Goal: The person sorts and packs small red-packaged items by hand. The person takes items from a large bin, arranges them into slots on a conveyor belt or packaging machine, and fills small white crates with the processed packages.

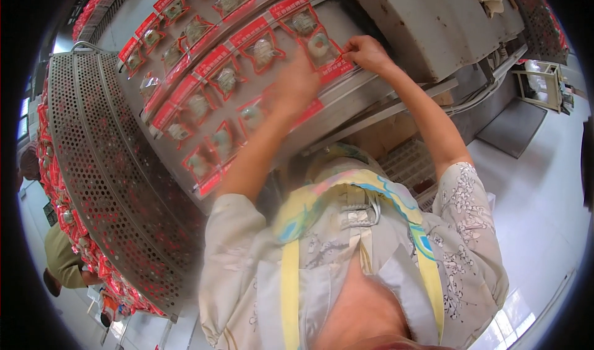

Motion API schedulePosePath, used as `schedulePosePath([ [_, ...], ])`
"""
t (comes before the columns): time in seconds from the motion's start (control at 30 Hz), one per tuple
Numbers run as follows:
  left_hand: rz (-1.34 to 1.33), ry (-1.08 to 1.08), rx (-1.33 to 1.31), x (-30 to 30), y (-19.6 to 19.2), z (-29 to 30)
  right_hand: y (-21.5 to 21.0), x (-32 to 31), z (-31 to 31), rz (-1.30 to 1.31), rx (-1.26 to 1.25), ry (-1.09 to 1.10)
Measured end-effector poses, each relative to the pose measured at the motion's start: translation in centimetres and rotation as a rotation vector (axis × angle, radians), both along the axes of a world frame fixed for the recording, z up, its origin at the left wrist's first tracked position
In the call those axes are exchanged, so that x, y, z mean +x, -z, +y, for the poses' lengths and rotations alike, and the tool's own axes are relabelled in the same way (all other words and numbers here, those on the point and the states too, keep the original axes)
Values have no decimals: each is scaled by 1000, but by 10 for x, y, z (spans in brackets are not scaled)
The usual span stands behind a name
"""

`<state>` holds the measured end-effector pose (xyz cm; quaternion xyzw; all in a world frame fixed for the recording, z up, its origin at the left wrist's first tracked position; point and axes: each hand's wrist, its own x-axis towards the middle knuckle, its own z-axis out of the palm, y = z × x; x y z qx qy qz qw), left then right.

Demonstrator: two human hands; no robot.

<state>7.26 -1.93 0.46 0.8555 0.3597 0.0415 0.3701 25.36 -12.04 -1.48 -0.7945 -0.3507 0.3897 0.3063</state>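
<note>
Red-edged clear pouches [263, 50], each with a pale round item sealed inside, lay in slanted rows on a grey metal conveyor bed [346, 96], spaced evenly and all turned the same way, so that each sat in its own slot on the line. From the head view, the right hand [369, 53] reached to the near end of the top row and pinched the red edge of one pouch [322, 47] between fingertips and thumb, apparently squaring it up with its neighbours. The left hand [296, 84] lay flat and spread over the next row down, palm on the pouches there (whether it gripped one or only pressed them flat, I could not tell, since motion blurred it).

Left of the conveyor stood a curved perforated steel bin [99, 164]; its holes showed more red pouches heaped loose behind the wall, a supply within easy reach. A grey machine housing [427, 16] rose just beyond the right hand. Another person's tan sleeve [62, 257] showed at the lower left, well apart from both hands.
</note>
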Motion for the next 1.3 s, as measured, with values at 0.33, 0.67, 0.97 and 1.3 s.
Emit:
schedulePosePath([
  [0.33,216,109,17,3,-5,-5,3,19,0,0,-153,-235],
  [0.67,235,-62,-13,8,3,-9,-20,9,7,-295,-452,-213],
  [0.97,-111,-16,259,-7,-12,-26,-9,11,5,-181,-409,-215],
  [1.3,-248,431,383,-3,6,-58,-76,-23,-62,-676,155,-191],
])
